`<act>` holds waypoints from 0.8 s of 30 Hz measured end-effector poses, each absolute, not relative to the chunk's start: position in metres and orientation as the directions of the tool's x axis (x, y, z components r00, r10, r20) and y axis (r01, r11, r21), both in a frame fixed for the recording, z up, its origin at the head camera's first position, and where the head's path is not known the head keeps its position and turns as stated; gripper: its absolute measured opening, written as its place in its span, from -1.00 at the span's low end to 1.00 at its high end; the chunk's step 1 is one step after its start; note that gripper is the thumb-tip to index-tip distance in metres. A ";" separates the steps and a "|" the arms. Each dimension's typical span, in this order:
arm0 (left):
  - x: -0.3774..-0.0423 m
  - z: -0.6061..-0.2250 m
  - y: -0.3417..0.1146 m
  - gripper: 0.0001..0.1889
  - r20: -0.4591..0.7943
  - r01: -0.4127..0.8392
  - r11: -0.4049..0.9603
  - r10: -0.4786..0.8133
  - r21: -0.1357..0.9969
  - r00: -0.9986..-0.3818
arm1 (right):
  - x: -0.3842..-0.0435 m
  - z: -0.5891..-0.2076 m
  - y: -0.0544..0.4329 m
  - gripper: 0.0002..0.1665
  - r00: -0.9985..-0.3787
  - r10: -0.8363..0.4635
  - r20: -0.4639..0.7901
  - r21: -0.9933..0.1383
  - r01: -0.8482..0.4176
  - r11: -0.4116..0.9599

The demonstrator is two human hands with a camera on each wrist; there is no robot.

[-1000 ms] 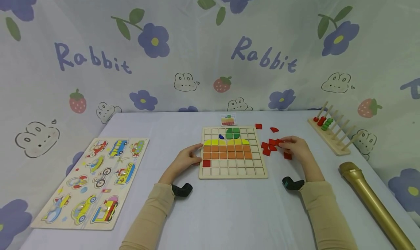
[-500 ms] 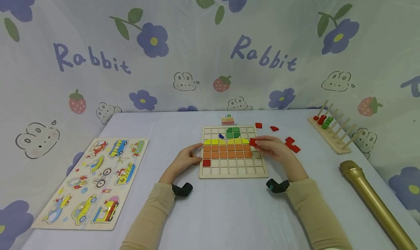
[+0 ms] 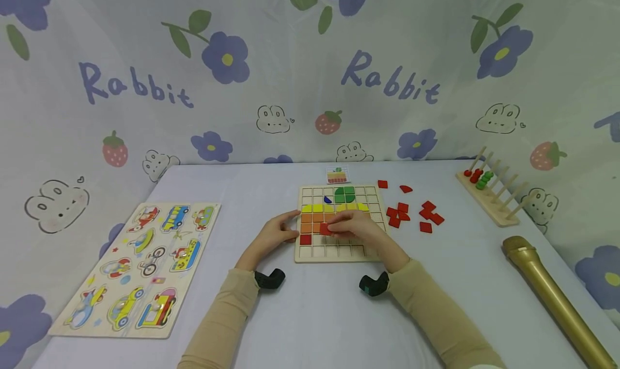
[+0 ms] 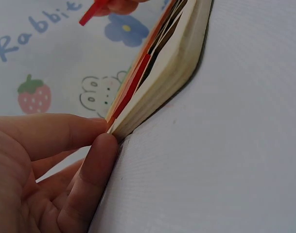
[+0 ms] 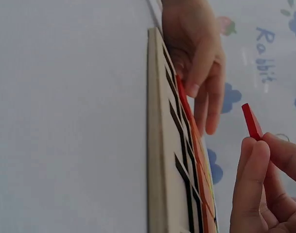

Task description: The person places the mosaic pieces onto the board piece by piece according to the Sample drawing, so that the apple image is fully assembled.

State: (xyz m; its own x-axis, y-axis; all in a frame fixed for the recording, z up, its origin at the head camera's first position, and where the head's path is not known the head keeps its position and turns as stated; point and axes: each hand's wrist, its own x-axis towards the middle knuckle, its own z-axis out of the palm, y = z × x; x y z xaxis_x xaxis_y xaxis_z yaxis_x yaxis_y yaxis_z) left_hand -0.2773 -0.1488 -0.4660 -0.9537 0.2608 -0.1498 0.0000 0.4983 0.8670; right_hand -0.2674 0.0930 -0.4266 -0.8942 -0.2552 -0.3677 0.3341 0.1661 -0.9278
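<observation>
My right hand pinches a red square tile above the wooden grid board. In the right wrist view that tile stands tilted between thumb and fingertips, apart from the board. My left hand rests against the board's left edge, index finger and thumb spread along it. The left wrist view shows these fingertips touching the board's side. One red tile lies in the grid's leftmost column. Above it are orange rows, a yellow row, green pieces and a blue piece. The right hand hides some cells.
Loose red tiles lie right of the board, with a small picture card behind it. A vehicle puzzle board is at left. A bead peg rack and a gold microphone are at right.
My right hand has moved left from the loose red tiles to above the board, carrying one red tile. The left hand has stayed at the board's left edge.
</observation>
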 end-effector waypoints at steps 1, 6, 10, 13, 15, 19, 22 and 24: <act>-0.277 -0.466 -0.149 -0.38 -0.148 0.003 0.497 0.263 0.868 -0.953 | -0.266 -0.428 0.088 -0.74 -0.897 -0.243 -0.370 -0.923 0.327 0.201; -0.277 -0.464 -0.149 -0.38 -0.149 0.002 0.496 0.266 0.869 -0.952 | -0.263 -0.431 0.071 -0.84 -0.911 -0.222 -0.348 -0.907 0.268 0.323; -0.277 -0.465 -0.148 -0.38 -0.159 -0.010 0.494 0.260 0.869 -0.952 | -0.262 -0.433 0.066 -0.90 -0.931 -0.219 -0.293 -0.897 0.189 0.399; -0.278 -0.465 -0.148 -0.38 -0.164 -0.017 0.487 0.261 0.873 -0.951 | -0.260 -0.435 0.065 -0.93 -0.943 -0.220 -0.252 -0.881 0.129 0.455; -0.278 -0.465 -0.148 -0.39 -0.168 -0.021 0.483 0.262 0.875 -0.951 | -0.260 -0.437 0.065 -0.95 -0.945 -0.224 -0.239 -0.870 0.106 0.482; -0.277 -0.465 -0.148 -0.38 -0.166 -0.020 0.480 0.262 0.877 -0.951 | -0.259 -0.438 0.065 -0.95 -0.945 -0.238 -0.224 -0.852 0.071 0.519; -0.277 -0.465 -0.149 -0.38 -0.159 -0.013 0.478 0.266 0.878 -0.951 | -0.258 -0.438 0.063 -0.95 -0.947 -0.236 -0.218 -0.841 0.059 0.538; -0.276 -0.465 -0.149 -0.38 -0.158 -0.015 0.475 0.262 0.880 -0.952 | -0.258 -0.439 0.062 -0.95 -0.949 -0.236 -0.208 -0.835 0.047 0.548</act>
